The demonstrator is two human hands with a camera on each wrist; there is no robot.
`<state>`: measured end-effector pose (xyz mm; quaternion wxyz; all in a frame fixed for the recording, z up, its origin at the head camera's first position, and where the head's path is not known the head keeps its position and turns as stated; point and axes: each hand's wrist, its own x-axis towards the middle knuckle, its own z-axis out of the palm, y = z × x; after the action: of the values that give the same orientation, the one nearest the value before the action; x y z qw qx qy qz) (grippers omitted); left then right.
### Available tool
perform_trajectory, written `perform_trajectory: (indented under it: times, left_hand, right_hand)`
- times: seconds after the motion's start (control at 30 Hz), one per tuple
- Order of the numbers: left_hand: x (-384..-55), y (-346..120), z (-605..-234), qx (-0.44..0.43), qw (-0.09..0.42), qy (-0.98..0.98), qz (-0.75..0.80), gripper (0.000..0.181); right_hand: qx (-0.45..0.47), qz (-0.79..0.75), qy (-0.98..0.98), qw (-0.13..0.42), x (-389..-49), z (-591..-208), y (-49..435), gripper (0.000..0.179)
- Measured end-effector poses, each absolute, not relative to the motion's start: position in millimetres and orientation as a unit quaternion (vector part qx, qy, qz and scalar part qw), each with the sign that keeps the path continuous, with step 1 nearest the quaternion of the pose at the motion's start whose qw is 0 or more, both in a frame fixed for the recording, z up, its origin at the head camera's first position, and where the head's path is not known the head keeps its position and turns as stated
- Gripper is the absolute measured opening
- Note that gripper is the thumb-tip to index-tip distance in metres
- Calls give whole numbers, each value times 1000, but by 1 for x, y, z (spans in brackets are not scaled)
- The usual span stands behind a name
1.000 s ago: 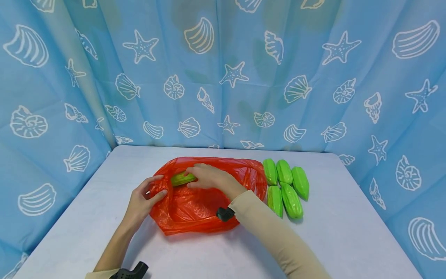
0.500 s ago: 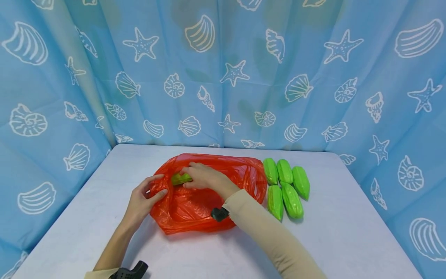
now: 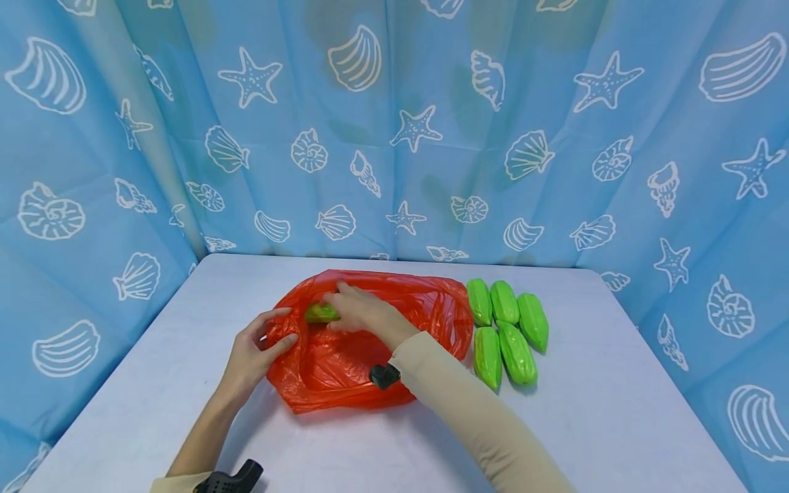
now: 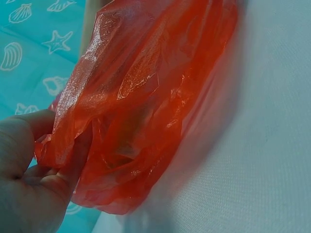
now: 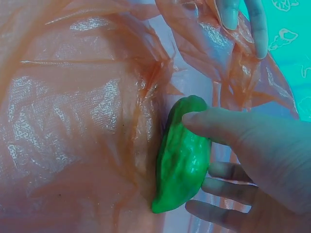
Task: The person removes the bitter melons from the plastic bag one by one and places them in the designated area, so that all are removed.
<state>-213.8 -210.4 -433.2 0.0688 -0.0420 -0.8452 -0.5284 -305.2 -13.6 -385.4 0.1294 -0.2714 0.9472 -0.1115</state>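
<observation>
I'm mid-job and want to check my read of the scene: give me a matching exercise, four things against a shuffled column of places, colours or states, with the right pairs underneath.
Things:
1. Left hand
2. Right hand
3. Five green gourd-like pieces
4. Curtain

Places, colours or states:
A. Grouped on the white table, outside the red bag
B. Blue with white sea shapes
C. Holding the bag's edge between thumb and fingers
D. Inside the bag's opening, thumb on a lone green piece

Pairs: 1-C, 2-D, 3-A, 4-B
</observation>
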Motion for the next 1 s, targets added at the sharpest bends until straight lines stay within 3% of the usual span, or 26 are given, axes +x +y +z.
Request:
perform_trajectory:
  times: [1.0]
  left_hand:
    - [-213,-209,-432,-40,59,-839,-539,53]
  right_hand:
    - [-277,-134,937,165,-306,-386,-4,66]
